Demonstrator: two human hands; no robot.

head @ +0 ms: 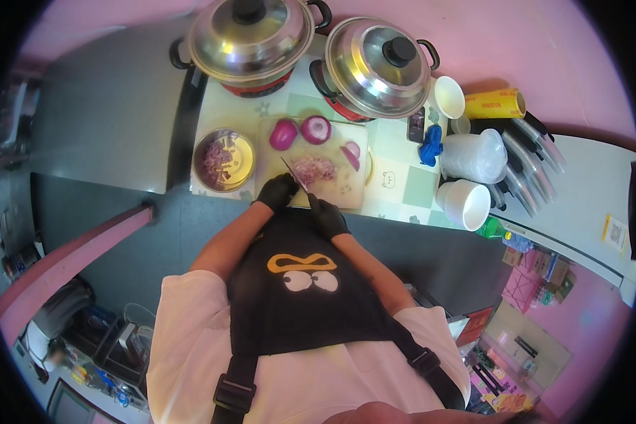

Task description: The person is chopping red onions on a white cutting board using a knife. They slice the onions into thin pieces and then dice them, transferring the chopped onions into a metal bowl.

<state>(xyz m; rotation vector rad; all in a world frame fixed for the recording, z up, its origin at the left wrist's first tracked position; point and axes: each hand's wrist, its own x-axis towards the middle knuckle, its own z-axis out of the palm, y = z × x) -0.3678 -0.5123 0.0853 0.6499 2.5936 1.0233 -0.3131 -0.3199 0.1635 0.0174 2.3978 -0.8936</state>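
Note:
My right hand [325,216], in a black glove, grips the handle of a kitchen knife [296,175] above the near part of a cutting board [354,186]. The gloved left hand [277,192] is beside the blade at the board's near left; its fingers touch or nearly touch the blade, and whether they hold anything is hidden. Finely chopped red onion [315,169] lies in a heap beyond the knife. Behind it sit a purple onion piece [283,134] and a cut onion half [316,130], with onion wedges [351,155] to the right. A metal bowl [197,175] on the left holds chopped onion.
Two lidded metal pots [249,47] [377,69] stand at the back. To the right are a phone [416,125], a blue item [431,146], white bowls [466,204], a yellow roll box [494,104] and stacked plastic containers [474,156]. Another person [45,339] is at lower left.

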